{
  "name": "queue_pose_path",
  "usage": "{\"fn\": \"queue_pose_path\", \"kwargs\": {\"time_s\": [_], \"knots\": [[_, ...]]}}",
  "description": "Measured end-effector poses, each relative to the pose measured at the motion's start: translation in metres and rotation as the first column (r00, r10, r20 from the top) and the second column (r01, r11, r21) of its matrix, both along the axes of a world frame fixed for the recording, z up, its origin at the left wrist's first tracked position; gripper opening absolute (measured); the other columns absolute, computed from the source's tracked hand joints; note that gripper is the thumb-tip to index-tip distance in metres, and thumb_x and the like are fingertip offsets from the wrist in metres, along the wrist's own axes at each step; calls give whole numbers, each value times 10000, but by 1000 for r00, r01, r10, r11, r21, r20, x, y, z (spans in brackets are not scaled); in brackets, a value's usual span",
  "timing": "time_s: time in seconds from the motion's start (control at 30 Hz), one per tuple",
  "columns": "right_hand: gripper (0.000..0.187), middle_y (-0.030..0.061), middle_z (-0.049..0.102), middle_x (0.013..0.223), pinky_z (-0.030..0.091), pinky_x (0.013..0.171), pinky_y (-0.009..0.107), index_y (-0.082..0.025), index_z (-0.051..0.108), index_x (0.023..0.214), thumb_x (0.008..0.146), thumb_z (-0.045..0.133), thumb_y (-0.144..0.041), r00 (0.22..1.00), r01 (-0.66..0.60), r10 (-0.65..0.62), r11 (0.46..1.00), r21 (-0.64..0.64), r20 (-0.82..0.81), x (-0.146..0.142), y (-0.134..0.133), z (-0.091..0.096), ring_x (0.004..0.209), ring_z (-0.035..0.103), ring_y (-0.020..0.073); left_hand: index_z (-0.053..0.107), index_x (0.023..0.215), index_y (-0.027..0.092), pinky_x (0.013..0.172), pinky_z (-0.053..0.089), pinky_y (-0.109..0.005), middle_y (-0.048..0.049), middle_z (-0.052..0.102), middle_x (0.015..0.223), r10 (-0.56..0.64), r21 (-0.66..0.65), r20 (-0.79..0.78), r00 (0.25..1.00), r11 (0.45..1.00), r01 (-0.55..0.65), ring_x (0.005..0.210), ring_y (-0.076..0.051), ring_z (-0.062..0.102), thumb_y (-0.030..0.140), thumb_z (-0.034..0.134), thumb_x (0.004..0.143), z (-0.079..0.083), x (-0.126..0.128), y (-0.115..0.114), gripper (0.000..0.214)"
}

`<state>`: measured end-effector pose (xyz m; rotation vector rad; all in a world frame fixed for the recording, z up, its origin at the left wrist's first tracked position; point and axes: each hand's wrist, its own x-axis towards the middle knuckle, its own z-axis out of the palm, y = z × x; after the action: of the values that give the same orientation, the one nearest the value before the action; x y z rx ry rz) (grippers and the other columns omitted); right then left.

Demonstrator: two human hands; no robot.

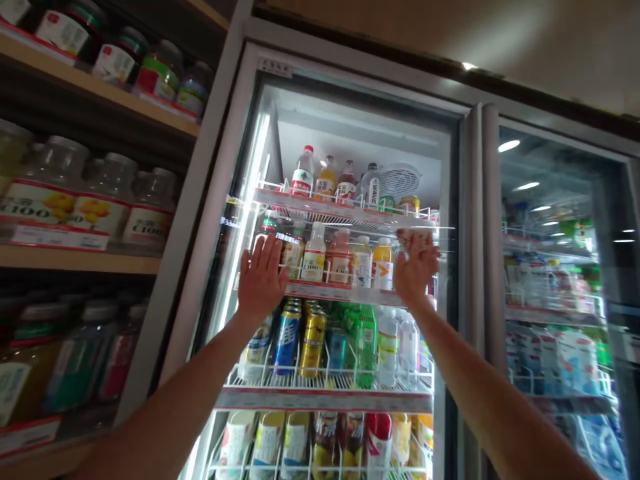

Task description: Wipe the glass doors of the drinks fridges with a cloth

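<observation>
My left hand (261,279) is raised flat at the glass door (345,123) of a lit drinks fridge, palm forward and fingers stretched upward, with nothing in it. Its fingertips overlap the view of the second shelf's bottles (313,257). At the door's right side, my right hand (415,270) is up at about the same height. A small mottled reddish and whitish piece, cloth-like (414,238), shows at its fingertips, pressed under them against the glass. Blur hides exactly what it is. The door appears shut, and the drinks stand behind it.
To the left, wooden shelves (75,257) hold several jars and bottles (103,193). A second glass-door fridge (550,267) stands on the right, beyond a vertical door handle (490,220). Cans (313,340) and bottles fill the lower wire racks behind the glass.
</observation>
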<state>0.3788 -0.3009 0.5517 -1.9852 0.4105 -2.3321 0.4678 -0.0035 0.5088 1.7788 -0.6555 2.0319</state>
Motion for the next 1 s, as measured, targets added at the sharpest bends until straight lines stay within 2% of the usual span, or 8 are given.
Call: {"fn": "queue_pose_path", "kwargs": {"time_s": [0.13,0.27,0.33,0.47,0.53,0.7,0.9,1.0], "knots": [[458,47,299,1491,239,1080,515,-273,424,1348,894,378,-308,978,-74,7,945,-318,-207,7,23,-19,1387,199,268,321,1407,167,1128,156,-460,-107,346,1461,-20,1,-4,1000,1000,20,1384,-244,243,376,359,910,0,0,0,541],[463,101,380,1436,262,1025,602,-225,430,1346,897,326,-268,998,-55,55,998,-6,10,0,-5,-21,1354,265,297,308,1413,171,1126,162,-463,-107,332,1467,-14,2,-6,1000,1000,14,1385,-242,238,359,362,908,0,0,1,542],[464,123,349,1453,282,1004,610,-212,431,1346,896,330,-262,996,-64,60,997,51,68,1,-2,-28,1350,270,314,318,1408,170,1128,162,-458,-107,334,1467,-16,6,-3,1000,1000,16,1386,-240,237,354,367,906,0,1,2,538],[420,75,306,1485,254,1061,534,-273,469,1316,915,344,-251,984,-111,58,942,-316,-171,7,39,-59,1396,184,274,347,1392,162,1129,162,-462,-115,343,1461,-14,-4,-7,1000,1000,14,1388,-240,229,334,367,906,-3,-2,-1,516],[407,58,349,1466,245,1072,509,-295,484,1300,917,355,-243,975,-124,36,909,-397,-221,8,45,-68,1398,189,254,336,1397,163,1126,155,-484,-124,318,1472,0,-1,-15,1000,1000,0,1396,-245,201,324,371,906,-12,-6,-7,518],[437,114,390,1434,263,1042,536,-234,449,1338,913,344,-250,996,-34,42,995,-98,75,9,17,-64,1377,244,275,366,1379,215,1142,104,-478,-98,330,1470,27,156,-5,1000,987,-25,1400,-231,186,379,438,888,-39,-15,-27,523],[444,75,337,1474,242,1072,494,-271,447,1336,901,367,-230,983,-102,45,940,-325,-178,5,27,-89,1389,227,241,389,1366,206,1145,102,-472,-98,318,1474,24,160,-26,999,987,-20,1399,-238,189,361,445,887,-42,-16,-28,507],[457,112,367,1453,225,1067,544,-232,422,1358,909,339,-250,995,-37,26,992,-123,-98,-4,2,-95,1378,250,268,378,1374,221,1146,99,-475,-86,295,1485,-12,158,-55,998,987,21,1398,-243,194,367,443,884,-40,-16,-26,515]]}}
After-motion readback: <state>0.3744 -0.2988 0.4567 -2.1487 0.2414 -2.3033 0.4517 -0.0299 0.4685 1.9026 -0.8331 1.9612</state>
